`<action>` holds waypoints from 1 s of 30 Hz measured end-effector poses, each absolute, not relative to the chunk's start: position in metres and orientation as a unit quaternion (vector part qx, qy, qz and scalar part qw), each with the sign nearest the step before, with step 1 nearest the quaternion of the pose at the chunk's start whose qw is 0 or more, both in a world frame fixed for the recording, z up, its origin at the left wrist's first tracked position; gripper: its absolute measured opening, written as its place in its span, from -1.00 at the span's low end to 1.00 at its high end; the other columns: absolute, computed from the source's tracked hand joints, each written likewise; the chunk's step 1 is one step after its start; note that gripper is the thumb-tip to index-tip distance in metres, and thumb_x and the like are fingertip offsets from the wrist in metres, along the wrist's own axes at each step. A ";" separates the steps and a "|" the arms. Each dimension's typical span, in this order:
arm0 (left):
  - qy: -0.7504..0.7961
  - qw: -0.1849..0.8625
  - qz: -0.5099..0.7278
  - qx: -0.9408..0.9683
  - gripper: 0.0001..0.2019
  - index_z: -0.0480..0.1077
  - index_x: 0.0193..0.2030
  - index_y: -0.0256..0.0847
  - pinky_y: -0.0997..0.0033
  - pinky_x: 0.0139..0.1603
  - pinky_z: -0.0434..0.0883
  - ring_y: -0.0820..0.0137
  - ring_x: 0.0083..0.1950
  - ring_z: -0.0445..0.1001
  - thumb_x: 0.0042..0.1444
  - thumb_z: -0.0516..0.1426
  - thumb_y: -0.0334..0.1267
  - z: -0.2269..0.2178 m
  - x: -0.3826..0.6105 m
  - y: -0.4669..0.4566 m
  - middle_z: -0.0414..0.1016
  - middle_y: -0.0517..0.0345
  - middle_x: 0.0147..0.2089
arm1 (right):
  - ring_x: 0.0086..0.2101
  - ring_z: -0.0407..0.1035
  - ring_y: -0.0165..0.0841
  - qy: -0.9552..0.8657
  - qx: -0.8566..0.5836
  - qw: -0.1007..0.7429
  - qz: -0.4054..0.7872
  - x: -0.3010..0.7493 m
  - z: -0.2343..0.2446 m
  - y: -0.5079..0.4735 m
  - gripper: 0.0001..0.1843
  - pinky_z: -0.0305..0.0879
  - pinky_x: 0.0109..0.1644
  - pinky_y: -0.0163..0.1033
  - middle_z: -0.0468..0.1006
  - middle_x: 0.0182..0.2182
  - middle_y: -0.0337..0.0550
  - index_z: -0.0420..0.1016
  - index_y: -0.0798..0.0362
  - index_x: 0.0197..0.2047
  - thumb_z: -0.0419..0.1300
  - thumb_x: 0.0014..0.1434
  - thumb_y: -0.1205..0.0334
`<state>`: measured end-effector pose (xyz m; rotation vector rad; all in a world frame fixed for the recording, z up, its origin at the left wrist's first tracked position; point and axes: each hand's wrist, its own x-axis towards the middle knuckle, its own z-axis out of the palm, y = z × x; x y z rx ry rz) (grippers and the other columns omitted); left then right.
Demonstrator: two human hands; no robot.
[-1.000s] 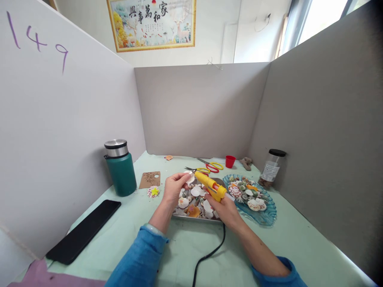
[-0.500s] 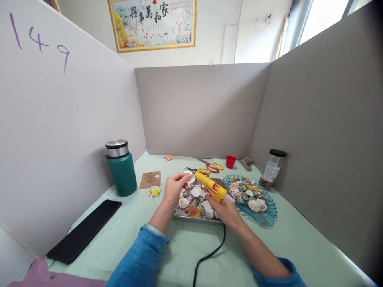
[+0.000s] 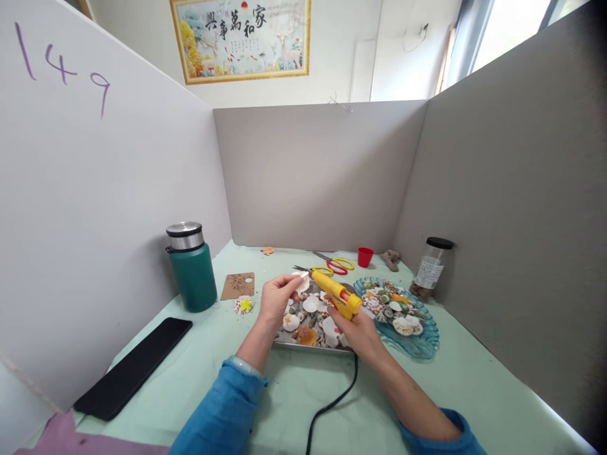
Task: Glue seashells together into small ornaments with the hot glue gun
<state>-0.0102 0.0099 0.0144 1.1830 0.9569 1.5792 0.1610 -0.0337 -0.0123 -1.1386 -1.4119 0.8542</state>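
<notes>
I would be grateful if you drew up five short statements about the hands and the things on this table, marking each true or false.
1. The left hand pinches a small white piece while the right hand grips a yellow glue gun. True.
2. The blue dish lies left of the metal tray. False: the blue dish lies to the right of the metal tray.
3. The green bottle stands upright. True.
4. The red cup lies on its side. False: the red cup stands upright.
5. The clear jar has a black lid on it. True.
</notes>
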 end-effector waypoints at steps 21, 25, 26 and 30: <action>0.389 0.453 0.642 0.481 -0.67 0.54 -0.38 -0.34 0.57 -0.58 0.18 0.59 -0.63 0.24 -0.21 0.31 -0.09 0.014 -0.010 0.010 0.42 0.19 -0.58 | -0.49 0.27 -0.36 -0.612 -0.474 0.529 0.348 0.160 -0.010 -0.037 -0.57 0.23 -0.41 -0.28 0.48 -0.48 -0.20 0.53 0.12 -0.13 0.18 0.03 0.00; 0.393 0.456 0.640 0.477 -0.68 0.52 -0.40 -0.34 0.56 -0.58 0.18 0.57 -0.64 0.24 -0.21 0.31 -0.08 0.014 -0.010 0.010 0.39 0.21 -0.62 | -0.49 0.27 -0.38 -0.639 -0.477 0.510 0.323 0.162 -0.015 -0.035 -0.64 0.23 -0.40 -0.29 0.47 -0.49 -0.20 0.54 0.13 -0.22 0.15 0.07 0.02; 0.393 0.455 0.640 0.478 -0.68 0.52 -0.41 -0.34 0.56 -0.58 0.18 0.58 -0.65 0.23 -0.21 0.31 -0.08 0.014 -0.010 0.010 0.38 0.21 -0.63 | -0.49 0.28 -0.38 -0.644 -0.478 0.508 0.314 0.162 -0.016 -0.034 -0.65 0.23 -0.41 -0.30 0.47 -0.49 -0.20 0.54 0.13 -0.25 0.15 0.07 0.03; 0.387 0.453 0.639 0.486 -0.68 0.52 -0.39 -0.34 0.57 -0.57 0.18 0.58 -0.65 0.23 -0.19 0.30 -0.09 0.014 -0.010 0.010 0.37 0.23 -0.64 | -0.46 0.31 -0.35 -0.642 -0.476 0.515 0.310 0.162 -0.017 -0.033 -0.62 0.26 -0.37 -0.28 0.49 -0.45 -0.18 0.54 0.14 -0.21 0.16 0.05 0.01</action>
